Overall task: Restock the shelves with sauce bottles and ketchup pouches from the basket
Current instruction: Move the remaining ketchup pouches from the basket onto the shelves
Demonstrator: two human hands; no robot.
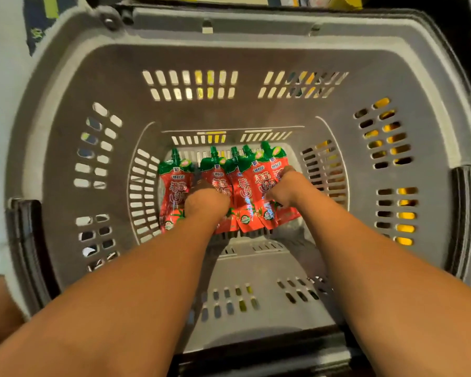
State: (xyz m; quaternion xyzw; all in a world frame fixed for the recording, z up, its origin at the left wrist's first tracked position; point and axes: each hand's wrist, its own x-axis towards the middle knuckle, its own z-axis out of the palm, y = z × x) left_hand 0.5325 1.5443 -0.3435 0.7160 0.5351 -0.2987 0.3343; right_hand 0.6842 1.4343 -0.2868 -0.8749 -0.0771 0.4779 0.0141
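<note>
- Both bare forearms reach down into a deep grey plastic basket (65, 164) with slotted walls; the view looks straight into it from above.
- On the basket floor lies a row of red ketchup pouches (246, 191) with green tops and green spouts, overlapping one another, spouts pointing away from the person.
- The left hand (206, 201) is down on the pouches towards the left of the row, knuckles up and fingers curled under onto a pouch (220, 183); it seems to grip that pouch, though the fingertips are hidden beneath the hand.
- Just to the left of the left hand, one pouch (173, 186) lies a little apart from the others, untouched.
- The right hand (286, 186) lies on the right end of the row, fingers bent and pressing into the rightmost pouch (276, 165); it grasps at that pouch, the thumb out of sight.
- Between the two hands, further pouches lie fanned, their lower edges showing below the wrists.
- Beyond the right hand, yellow shows through the basket's slots.
</note>
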